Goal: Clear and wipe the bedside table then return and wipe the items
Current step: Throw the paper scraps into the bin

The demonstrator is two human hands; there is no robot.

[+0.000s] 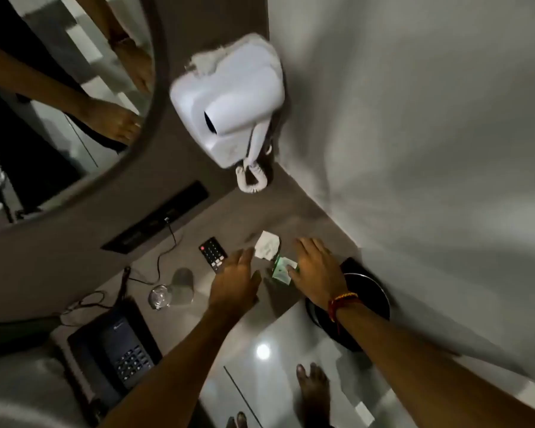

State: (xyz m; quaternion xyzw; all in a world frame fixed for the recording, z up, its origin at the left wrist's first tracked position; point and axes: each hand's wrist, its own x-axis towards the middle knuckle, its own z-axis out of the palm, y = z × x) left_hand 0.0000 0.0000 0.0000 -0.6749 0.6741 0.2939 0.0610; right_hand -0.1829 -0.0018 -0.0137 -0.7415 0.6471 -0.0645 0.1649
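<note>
The grey bedside table [198, 291] runs across the middle of the head view. On it lie a black remote [212, 253], a white packet [267, 244] and a small green-and-white packet [281, 269]. My left hand [236, 281] hovers open between the remote and the packets, holding nothing. My right hand [317, 267] is spread flat, its fingertips touching the green-and-white packet. A drinking glass [170, 291] lies on its side to the left, and a dark telephone [116, 347] sits at the table's near left end.
A white wall-mounted hair dryer [229, 100] hangs above the table. A round mirror [59, 103] fills the upper left. A black socket strip [155, 220] with cables lines the back wall. A black round bin [368, 307] stands below my right wrist. My bare feet [314, 387] stand on glossy floor.
</note>
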